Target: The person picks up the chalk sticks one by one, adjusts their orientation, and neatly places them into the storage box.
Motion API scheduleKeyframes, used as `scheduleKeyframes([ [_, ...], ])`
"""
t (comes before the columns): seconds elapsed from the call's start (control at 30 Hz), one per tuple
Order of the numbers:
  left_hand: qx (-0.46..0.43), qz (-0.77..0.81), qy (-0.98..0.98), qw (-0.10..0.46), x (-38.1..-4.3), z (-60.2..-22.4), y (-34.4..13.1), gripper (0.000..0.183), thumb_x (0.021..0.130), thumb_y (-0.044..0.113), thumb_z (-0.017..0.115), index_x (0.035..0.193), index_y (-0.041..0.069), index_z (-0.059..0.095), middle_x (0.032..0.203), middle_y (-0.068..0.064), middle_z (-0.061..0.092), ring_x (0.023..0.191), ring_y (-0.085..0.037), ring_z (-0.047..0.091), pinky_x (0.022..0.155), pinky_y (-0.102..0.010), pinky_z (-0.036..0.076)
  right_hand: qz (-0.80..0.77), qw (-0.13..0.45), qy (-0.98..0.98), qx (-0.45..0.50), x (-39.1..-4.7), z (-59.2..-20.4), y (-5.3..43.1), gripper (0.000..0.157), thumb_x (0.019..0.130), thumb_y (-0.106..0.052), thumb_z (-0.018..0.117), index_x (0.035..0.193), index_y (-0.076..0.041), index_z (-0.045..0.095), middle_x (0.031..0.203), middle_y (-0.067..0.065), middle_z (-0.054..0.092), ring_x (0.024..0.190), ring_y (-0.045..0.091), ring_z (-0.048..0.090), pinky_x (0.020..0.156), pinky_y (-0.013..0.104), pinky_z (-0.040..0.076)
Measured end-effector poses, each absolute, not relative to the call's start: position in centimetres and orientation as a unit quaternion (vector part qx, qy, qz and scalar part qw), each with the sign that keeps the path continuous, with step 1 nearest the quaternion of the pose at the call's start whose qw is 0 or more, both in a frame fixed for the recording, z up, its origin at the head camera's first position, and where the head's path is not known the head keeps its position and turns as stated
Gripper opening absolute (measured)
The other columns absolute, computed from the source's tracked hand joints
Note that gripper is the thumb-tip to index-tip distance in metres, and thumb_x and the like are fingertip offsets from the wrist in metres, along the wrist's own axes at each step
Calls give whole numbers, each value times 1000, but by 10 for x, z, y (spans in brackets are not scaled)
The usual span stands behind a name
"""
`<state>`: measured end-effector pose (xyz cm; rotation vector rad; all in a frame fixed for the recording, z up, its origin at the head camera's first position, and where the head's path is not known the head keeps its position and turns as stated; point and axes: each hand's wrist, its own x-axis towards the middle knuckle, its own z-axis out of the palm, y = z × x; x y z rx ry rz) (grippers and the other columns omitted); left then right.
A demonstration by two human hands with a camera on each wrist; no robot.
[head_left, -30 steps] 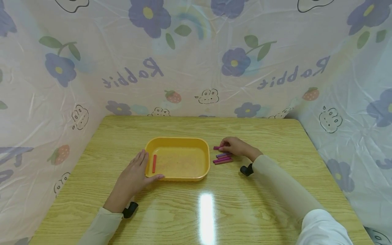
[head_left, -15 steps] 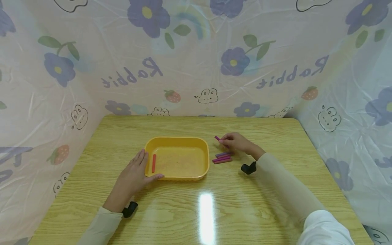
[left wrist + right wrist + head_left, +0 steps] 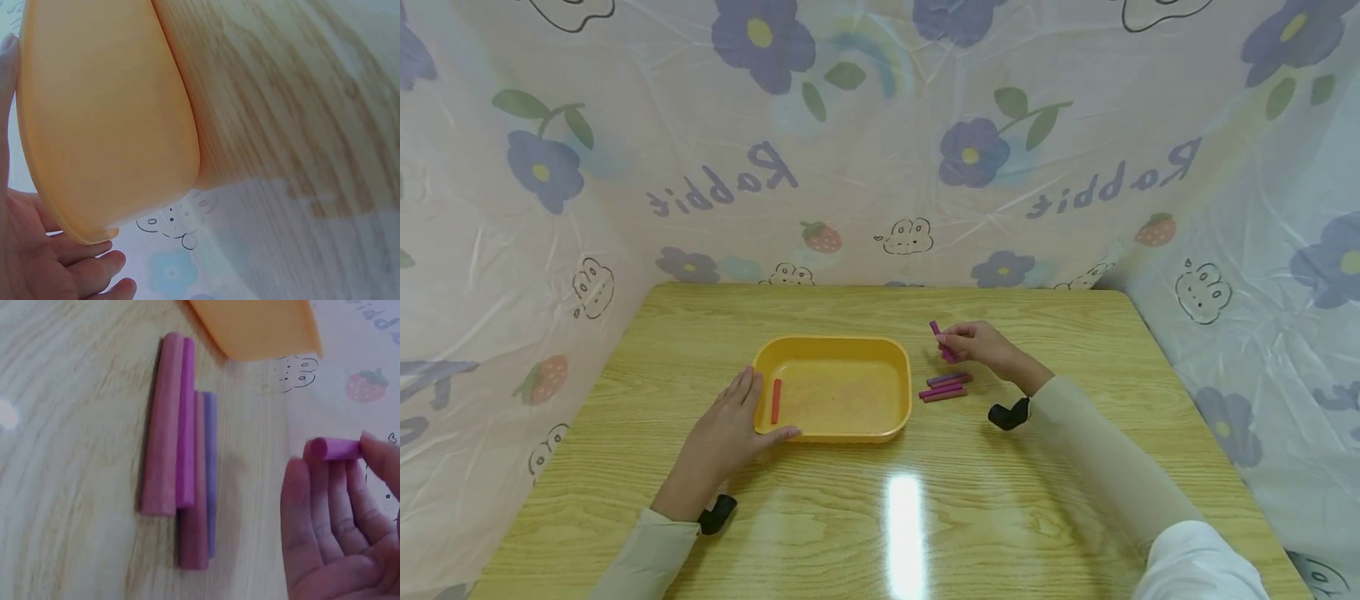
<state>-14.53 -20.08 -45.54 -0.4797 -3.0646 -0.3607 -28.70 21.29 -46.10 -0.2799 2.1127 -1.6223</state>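
My right hand [image 3: 988, 348] pinches a short magenta chalk-like stick [image 3: 342, 449] between thumb and fingertips. In the head view it is raised just beyond a group of similar sticks, and the held stick points away. The group lies side by side on the table: a violet stick [image 3: 211, 475], a magenta one [image 3: 185, 431] and pinkish-brown ones [image 3: 162, 437]. My left hand [image 3: 718, 442] rests against the left end of a yellow tray [image 3: 842, 400], fingers along its side and thumb on the near rim. Inside the tray's left end lies a red stick [image 3: 776, 402].
The wood-grain table [image 3: 820, 525] carries the tray left of centre and the loose sticks just right of it. Behind and at both sides hangs a printed curtain [image 3: 865, 167] with flowers and rabbits. A black wrist-worn piece [image 3: 1009, 414] sits by my right wrist.
My right hand has lifted the magenta stick off the table, away from the group, and turned it from lying sideways to pointing away. The left hand and tray have stayed put.
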Motion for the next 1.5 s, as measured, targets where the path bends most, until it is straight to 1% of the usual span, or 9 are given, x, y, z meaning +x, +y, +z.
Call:
scheduleKeyframes([
  [0.33, -148, -117, -982, 3, -145, -457, -201, 112, 76, 79, 42, 145, -7, 19, 150, -25, 15, 137, -38, 17, 109, -50, 19, -629, 234, 739, -62, -277, -450, 207, 50, 95, -24, 55, 123, 16, 49, 116, 34, 54, 105, 43, 55, 92, 50, 43],
  [0.53, -150, -117, -982, 5, -145, -457, -201, 112, 76, 78, 42, 145, -6, 19, 150, -25, 15, 137, -38, 16, 109, -51, 19, -658, 236, 714, -43, -272, -443, 203, 49, 96, -23, 53, 125, 16, 47, 119, 33, 53, 110, 43, 53, 95, 51, 40],
  [0.63, -151, -117, -982, 10, -145, -457, -201, 111, 76, 77, 44, 145, -6, 20, 150, -25, 16, 137, -38, 17, 108, -51, 20, -678, 238, 695, -33, -270, -440, 201, 45, 96, -22, 54, 122, 14, 51, 120, 33, 53, 111, 43, 51, 96, 52, 38],
  [0.73, -151, -117, -981, 15, -144, -457, -201, 110, 77, 76, 45, 145, -6, 21, 149, -25, 17, 137, -37, 18, 108, -51, 21, -689, 236, 684, -24, -268, -437, 201, 38, 95, -22, 55, 117, 10, 56, 117, 30, 56, 110, 40, 54, 95, 50, 39],
  [0.87, -152, -118, -981, 14, -144, -455, -200, 109, 77, 76, 46, 144, -7, 21, 149, -26, 17, 137, -38, 18, 108, -51, 21, -715, 238, 657, -16, -265, -434, 200, 31, 95, -18, 55, 112, 7, 60, 107, 22, 64, 101, 33, 61, 91, 44, 44],
  [1.03, -155, -118, -981, 13, -144, -455, -200, 109, 77, 75, 46, 145, -6, 21, 149, -26, 17, 137, -38, 18, 108, -51, 21, -758, 254, 600, -13, -262, -429, 196, 24, 96, -15, 53, 107, 4, 63, 104, 20, 65, 93, 25, 66, 86, 36, 48],
  [1.17, -154, -118, -981, 11, -143, -455, -200, 109, 77, 75, 46, 145, -7, 21, 149, -25, 16, 137, -38, 18, 108, -51, 20, -781, 267, 565, -11, -260, -425, 193, 21, 97, -11, 51, 102, 2, 66, 98, 16, 66, 91, 23, 66, 83, 33, 50],
  [1.33, -151, -119, -981, 5, -143, -454, -200, 109, 77, 75, 46, 145, -6, 20, 150, -25, 15, 137, -38, 17, 108, -51, 20, -786, 276, 553, -5, -256, -420, 187, 18, 95, -11, 54, 99, 1, 67, 100, 18, 65, 91, 23, 66, 84, 32, 50],
  [1.5, -151, -121, -981, 3, -143, -454, -200, 110, 76, 77, 43, 145, -6, 20, 150, -25, 15, 137, -37, 16, 108, -51, 20, -783, 283, 554, -15, -252, -418, 179, 17, 94, -10, 55, 98, 2, 67, 96, 15, 67, 89, 22, 67, 83, 32, 51],
])
